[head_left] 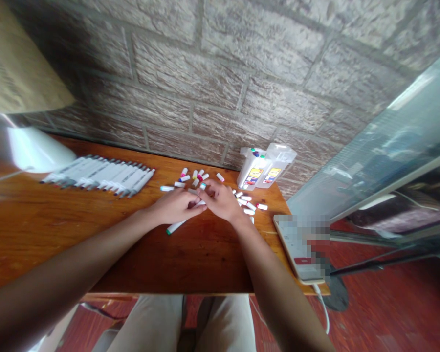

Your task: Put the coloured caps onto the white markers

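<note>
Bare forearms (77, 254) are framing the near field, with light trousers (146, 322) showing below the edge of a wooden table (190, 274).

Hands: the left hand (174, 204) is grasping a white marker (176, 227), whose green-ended tip is slanting out toward the person. The right hand (222, 199) is closing its fingertips about the marker's far end, next to a pale cap with a teal band (203, 186). Whether that cap is being seated or drawn off, cannot tell; the fingers are hiding the joint.

To the right, a pale device (297, 249), partly pixelated, is resting at the table edge with a white cable (324, 313) hanging off.

Beyond the hands, loose marker caps are lying in two scatters: one ahead and to the left (184, 178), another past the right hand (249, 211).

Status, as judged: a long row of white markers (102, 174) is lying side by side at left, so the lining-up looks well advanced; dark ends are suggesting missing caps. Outstanding: the held marker is lying outside that row, and the loose caps are sitting unsorted, on no pen.

Farther back, two clear plastic cases are standing before the stone-block wall (264, 44); the left case (247, 171) is showing coloured pieces at its top, while contents of the right case (273, 168) are not reading clearly.
</note>
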Demonstrator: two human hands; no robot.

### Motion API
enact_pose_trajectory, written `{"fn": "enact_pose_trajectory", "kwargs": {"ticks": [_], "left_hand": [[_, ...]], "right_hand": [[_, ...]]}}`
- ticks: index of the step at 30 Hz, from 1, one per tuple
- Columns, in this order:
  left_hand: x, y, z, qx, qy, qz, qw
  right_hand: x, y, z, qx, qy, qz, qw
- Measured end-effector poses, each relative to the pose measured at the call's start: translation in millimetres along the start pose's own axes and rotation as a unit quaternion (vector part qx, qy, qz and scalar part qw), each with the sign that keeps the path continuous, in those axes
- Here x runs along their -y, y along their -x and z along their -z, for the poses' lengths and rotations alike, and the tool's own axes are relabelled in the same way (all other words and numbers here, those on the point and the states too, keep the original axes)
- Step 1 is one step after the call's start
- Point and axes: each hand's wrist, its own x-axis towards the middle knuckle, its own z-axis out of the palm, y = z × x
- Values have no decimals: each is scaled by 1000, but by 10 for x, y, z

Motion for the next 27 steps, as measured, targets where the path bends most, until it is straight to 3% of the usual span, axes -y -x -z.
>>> {"fn": "enact_pose_trajectory", "kwargs": {"ticks": [27], "left_hand": [[-4,-2,0,9,18,6,1000]], "right_hand": [[33,9,14,3,12,-6,1000]]}}
